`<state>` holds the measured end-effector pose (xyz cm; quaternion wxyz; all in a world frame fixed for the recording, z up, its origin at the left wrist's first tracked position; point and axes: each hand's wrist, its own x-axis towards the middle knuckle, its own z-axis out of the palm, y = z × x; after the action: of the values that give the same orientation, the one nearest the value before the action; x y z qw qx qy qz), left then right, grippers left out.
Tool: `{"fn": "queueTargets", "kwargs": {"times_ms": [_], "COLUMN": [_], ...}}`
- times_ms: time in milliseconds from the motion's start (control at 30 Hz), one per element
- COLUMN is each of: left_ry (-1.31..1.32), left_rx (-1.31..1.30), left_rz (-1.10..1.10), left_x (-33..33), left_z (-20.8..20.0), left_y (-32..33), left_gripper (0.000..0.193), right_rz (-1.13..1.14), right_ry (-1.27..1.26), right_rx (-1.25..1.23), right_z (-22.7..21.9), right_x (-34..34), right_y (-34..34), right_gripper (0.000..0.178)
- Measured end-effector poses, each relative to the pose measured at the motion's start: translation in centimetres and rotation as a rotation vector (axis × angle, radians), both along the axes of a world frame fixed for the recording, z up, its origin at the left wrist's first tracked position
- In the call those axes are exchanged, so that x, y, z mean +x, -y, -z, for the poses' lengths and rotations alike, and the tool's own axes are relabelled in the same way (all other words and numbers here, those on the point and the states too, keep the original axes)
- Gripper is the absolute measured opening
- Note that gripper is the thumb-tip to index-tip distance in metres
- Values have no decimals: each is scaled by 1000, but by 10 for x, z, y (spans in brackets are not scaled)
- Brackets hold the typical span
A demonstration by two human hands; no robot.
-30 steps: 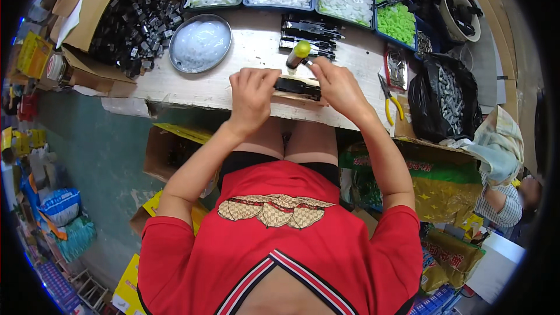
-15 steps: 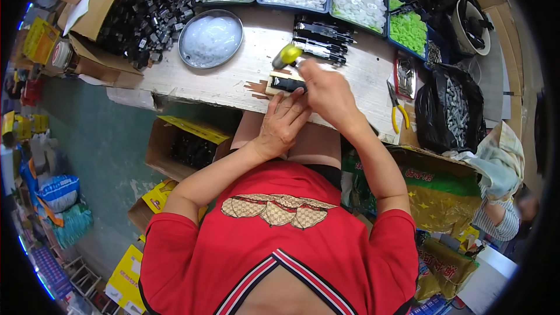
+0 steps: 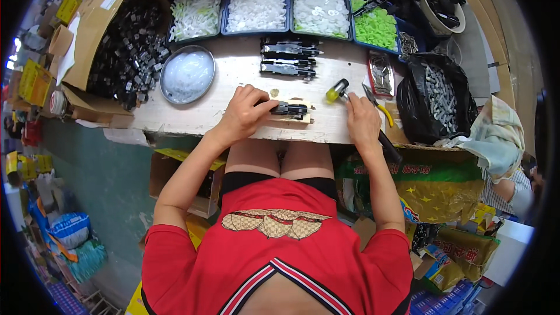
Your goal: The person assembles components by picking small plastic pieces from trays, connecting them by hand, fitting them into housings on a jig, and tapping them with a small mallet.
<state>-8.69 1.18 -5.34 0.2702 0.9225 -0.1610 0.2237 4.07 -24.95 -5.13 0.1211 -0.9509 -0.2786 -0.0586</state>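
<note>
1. I see the left hand [image 3: 246, 114] gripping the black part [image 3: 290, 108] on the block [image 3: 301, 119], by the near edge of the table [image 3: 236, 70].
2. My right hand [image 3: 363, 123] grips the hammer [image 3: 337, 90], its head clear of the part.

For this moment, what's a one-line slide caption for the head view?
Left hand on a black part atop a pale block, right hand gripping a yellow-tipped hammer, at a white worktable.

Observed scuffed green floor [image 3: 119, 181] at left, beside white-topped worktable [image 3: 236, 67] with worn front edge. Noted mixed packaged goods [image 3: 70, 230] along far left; small bright lights [image 3: 16, 43], upper left.
</note>
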Motion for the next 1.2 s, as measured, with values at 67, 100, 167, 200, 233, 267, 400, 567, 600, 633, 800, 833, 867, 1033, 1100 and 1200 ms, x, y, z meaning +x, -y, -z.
{"fn": "queueTargets", "kwargs": {"times_ms": [67,100,167,200,233,267,400,567,600,633,800,833,867,1033,1100,1200], "left_ry": [16,48,121,162,175,198,218,205,203,197,171,169,163,140,124,81], "left_rx": [-14,1,60,100,154,213,284,294,296,293,331,343,356,335,338,252], "left_rz": [23,4,-66,-107,-139,-166,-218,-158,-152,-150,-134,-128,-125,-107,-108,-92], "left_x": [10,17,35,47,59,70,97,103,103,103,101,102,101,99,98,90], "left_z": [-12,-19,-23,-23,-20,-18,-5,3,3,2,0,0,0,-2,-2,-7], "left_y": [1,2,1,1,-2,-3,-5,-3,-2,-1,-6,-6,-8,-11,-11,-10], "left_gripper": [32,32,28,24,22,21,23,24,24,25,27,27,27,29,32,42], "right_rz": [-121,-107,-124,-130,-144,-154,-168,-206,-222,-240,-309,-338,-329,-228,-102,-5], "right_ry": [158,127,190,181,176,180,229,279,286,310,371,399,429,612,772,766], "right_rx": [132,152,226,232,255,284,327,361,387,389,374,389,358,446,478,446], "right_z": [8,5,7,4,2,-2,-13,-21,-24,-25,-27,-27,-32,-74,-97,-130], "right_x": [3,3,7,10,13,16,35,85,94,106,150,162,170,219,241,257], "right_y": [8,9,4,0,-4,-6,-13,-40,-50,-61,-124,-136,-149,-199,-216,-233], "right_gripper": [13,12,11,12,13,14,14,12,11,8,12,13,13,12,13,28]}}
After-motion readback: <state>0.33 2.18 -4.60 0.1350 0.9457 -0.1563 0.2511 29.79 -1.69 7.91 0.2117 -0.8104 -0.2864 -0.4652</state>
